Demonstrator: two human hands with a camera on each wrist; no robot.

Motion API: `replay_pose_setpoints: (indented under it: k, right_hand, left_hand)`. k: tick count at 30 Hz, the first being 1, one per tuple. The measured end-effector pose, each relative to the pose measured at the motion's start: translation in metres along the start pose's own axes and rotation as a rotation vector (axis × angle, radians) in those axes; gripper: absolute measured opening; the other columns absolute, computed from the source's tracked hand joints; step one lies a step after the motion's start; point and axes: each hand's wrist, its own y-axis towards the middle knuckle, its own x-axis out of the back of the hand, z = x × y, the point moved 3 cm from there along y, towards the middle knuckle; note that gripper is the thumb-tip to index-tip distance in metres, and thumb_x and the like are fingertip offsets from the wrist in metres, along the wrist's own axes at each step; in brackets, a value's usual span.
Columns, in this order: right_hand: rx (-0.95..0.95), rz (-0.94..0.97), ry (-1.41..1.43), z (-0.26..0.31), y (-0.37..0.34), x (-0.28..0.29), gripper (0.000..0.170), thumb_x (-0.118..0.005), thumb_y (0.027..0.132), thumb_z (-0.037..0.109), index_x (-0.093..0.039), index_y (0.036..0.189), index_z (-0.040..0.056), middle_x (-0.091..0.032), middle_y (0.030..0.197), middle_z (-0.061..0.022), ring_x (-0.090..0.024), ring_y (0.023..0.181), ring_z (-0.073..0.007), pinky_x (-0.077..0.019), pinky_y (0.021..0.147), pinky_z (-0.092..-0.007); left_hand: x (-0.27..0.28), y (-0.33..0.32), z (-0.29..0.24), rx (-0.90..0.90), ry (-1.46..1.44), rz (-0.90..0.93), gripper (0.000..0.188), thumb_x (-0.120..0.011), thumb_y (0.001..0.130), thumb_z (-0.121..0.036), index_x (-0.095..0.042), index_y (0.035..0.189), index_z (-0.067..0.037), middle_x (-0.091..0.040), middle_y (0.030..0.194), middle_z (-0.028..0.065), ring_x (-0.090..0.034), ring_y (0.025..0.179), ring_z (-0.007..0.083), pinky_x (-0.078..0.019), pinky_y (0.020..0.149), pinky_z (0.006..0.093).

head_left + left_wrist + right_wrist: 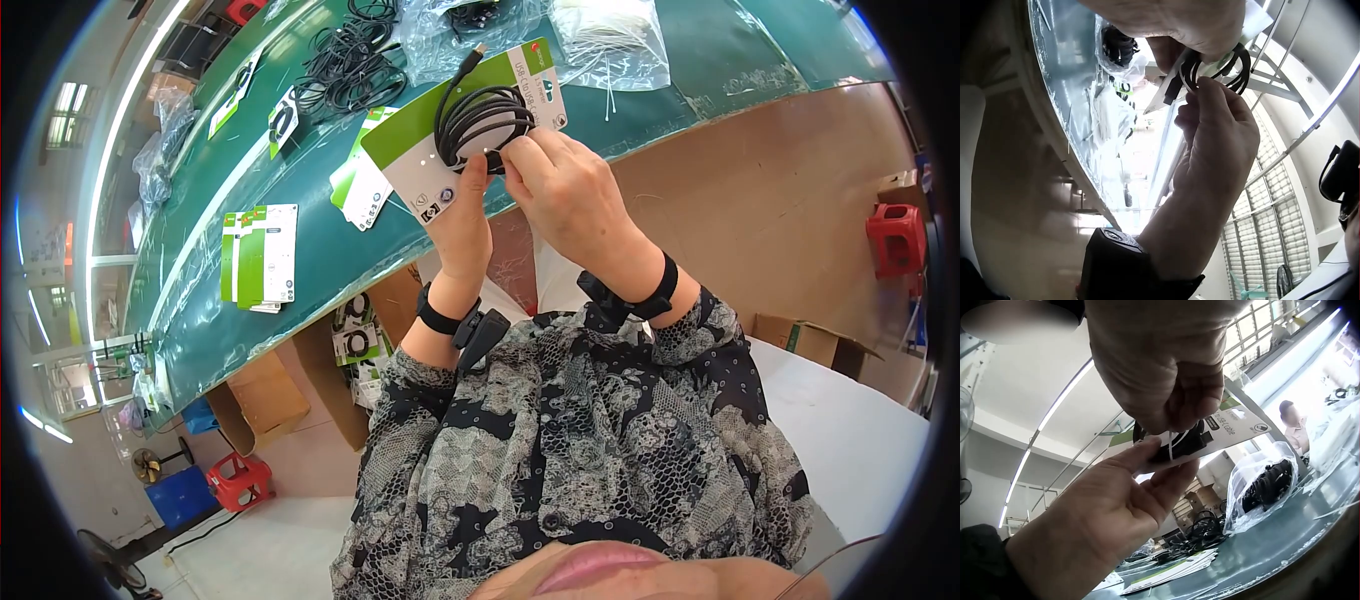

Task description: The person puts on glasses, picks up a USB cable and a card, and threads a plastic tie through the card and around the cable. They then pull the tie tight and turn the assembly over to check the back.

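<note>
A green and white USB-C cable card [408, 150] is raised over the table's near edge, with a coiled black cable [485, 112] lying against its face. My left hand [463, 228] grips the card's lower edge, its thumb pressed on the bottom of the coil. With bent fingers my right hand [572, 192] pinches at the coil's lower right side. In the right wrist view, a thin white tie [1170, 447] passes round the cable beside a black plug [1192, 442], directly below the right fingertips. The right fingers partly hide what they pinch.
On the green table [330, 240] lie stacked cards [268, 255], more cards [362, 180], a heap of black cables [350, 65] and a bag of white ties [610, 40]. Below stands a cardboard box [330, 385] with carded cables. Red stools [240, 482] are on the floor.
</note>
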Motion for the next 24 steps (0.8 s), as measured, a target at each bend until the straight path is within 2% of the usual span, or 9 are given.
replay_pose_setpoints:
  k: [4, 7, 19, 23, 24]
  right_hand:
    - [0.009, -0.007, 0.001, 0.0008, 0.0004, 0.0003, 0.012, -0.062, 0.074, 0.000, -0.053, 0.080, 0.0032, -0.053, 0.072, -0.0096, -0.057, 0.066, -0.0279, -0.0479, 0.058, -0.0355]
    - [0.003, 0.002, -0.003, 0.0009, 0.0010, 0.0010, 0.012, -0.062, 0.074, 0.000, -0.053, 0.081, 0.0032, -0.053, 0.072, -0.0095, -0.057, 0.067, -0.0280, -0.0479, 0.059, -0.0357]
    - [0.001, 0.023, 0.012, 0.0008, 0.0002, 0.0031, 0.014, -0.062, 0.072, -0.001, -0.052, 0.081, 0.0030, -0.053, 0.072, -0.0097, -0.055, 0.066, -0.0292, -0.0473, 0.059, -0.0369]
    - [-0.030, 0.014, 0.070, 0.0010, -0.0004, 0.0052, 0.013, -0.062, 0.076, -0.002, -0.055, 0.085, 0.0021, -0.056, 0.074, -0.0078, -0.059, 0.068, -0.0238, -0.0490, 0.062, -0.0328]
    - [-0.153, 0.045, 0.255, -0.0006, -0.0005, 0.0075, 0.013, -0.062, 0.077, -0.002, -0.055, 0.088, 0.0019, -0.057, 0.075, -0.0070, -0.060, 0.069, -0.0214, -0.0492, 0.063, -0.0313]
  left_hand:
    - [0.0005, 0.0000, 0.0000, 0.015, 0.023, -0.029, 0.045, -0.062, 0.086, 0.000, -0.042, 0.125, -0.006, -0.054, 0.114, 0.0050, -0.056, 0.099, 0.0134, -0.0503, 0.076, 0.0252]
    - [-0.0024, 0.0002, -0.0019, 0.045, -0.062, -0.041, 0.048, -0.062, 0.086, 0.000, -0.040, 0.128, -0.008, -0.054, 0.114, 0.0043, -0.056, 0.099, 0.0136, -0.0512, 0.075, 0.0256]
    - [0.0016, -0.0001, 0.0003, 0.042, -0.020, -0.033, 0.047, -0.062, 0.087, -0.002, -0.040, 0.128, -0.008, -0.054, 0.116, 0.0046, -0.057, 0.099, 0.0134, -0.0528, 0.073, 0.0264]
    - [-0.0015, -0.0006, -0.0008, 0.051, -0.062, -0.047, 0.045, -0.062, 0.087, -0.004, -0.042, 0.126, -0.008, -0.055, 0.113, 0.0044, -0.057, 0.097, 0.0129, -0.0523, 0.071, 0.0255]
    - [-0.0014, -0.0002, -0.0014, 0.047, -0.063, -0.049, 0.045, -0.062, 0.087, -0.004, -0.042, 0.126, -0.008, -0.055, 0.113, 0.0044, -0.057, 0.097, 0.0129, -0.0523, 0.071, 0.0255]
